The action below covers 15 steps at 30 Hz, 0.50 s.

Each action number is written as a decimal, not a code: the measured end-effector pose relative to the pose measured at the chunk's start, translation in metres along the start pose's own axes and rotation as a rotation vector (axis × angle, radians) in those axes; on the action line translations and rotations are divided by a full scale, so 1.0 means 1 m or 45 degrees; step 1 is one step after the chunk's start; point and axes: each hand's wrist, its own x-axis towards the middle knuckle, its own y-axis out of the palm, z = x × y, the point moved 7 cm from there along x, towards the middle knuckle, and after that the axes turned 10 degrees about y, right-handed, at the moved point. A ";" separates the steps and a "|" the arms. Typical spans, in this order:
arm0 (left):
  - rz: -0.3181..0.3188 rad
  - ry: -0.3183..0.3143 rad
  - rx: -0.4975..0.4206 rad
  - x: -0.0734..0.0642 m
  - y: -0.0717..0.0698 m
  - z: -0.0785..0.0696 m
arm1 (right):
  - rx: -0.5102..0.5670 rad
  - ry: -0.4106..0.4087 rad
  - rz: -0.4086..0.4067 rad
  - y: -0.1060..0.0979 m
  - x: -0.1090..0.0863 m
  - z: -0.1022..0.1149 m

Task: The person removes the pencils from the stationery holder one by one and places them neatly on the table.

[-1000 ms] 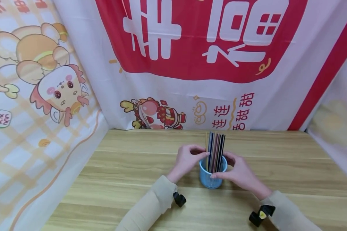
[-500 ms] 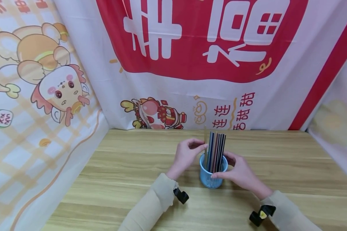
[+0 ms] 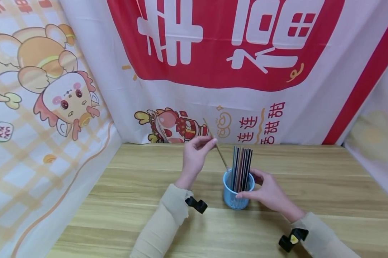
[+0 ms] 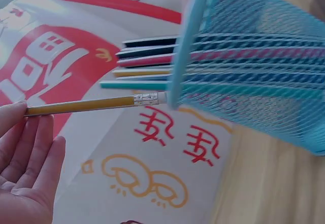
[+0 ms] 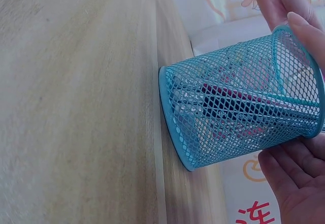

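My left hand (image 3: 194, 157) pinches a yellow pencil (image 3: 221, 156) between thumb and fingertips. The pencil tilts, its metal band and eraser end pointing down at the rim of a light blue mesh pencil cup (image 3: 233, 201). Several pencils (image 3: 241, 172) in dark, pink, teal and other colours stand bunched in the cup. My right hand (image 3: 271, 193) holds the cup near its rim, thumb on the near side and fingers round the far side. In the right wrist view the mesh cup (image 5: 238, 99) stands with its base on the table.
The wood-grain table (image 3: 123, 211) extends around the cup. A white and red printed cloth (image 3: 197, 84) hangs behind it, and another printed cloth (image 3: 23, 157) covers the left side. Black camera mounts (image 3: 196, 205) sit on both wrists.
My left hand has lifted the yellow pencil up and leftward from among the others, tilting it away from upright. My right hand has stayed at the cup.
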 end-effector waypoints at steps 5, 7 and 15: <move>-0.069 0.019 -0.087 0.011 -0.015 -0.006 | -0.002 0.016 0.001 -0.001 -0.001 0.000; -0.080 0.022 -0.091 0.015 -0.019 -0.006 | -0.007 0.008 -0.004 -0.001 -0.001 0.000; -0.069 -0.066 0.004 0.028 -0.029 0.010 | -0.017 0.014 -0.012 -0.001 -0.001 0.002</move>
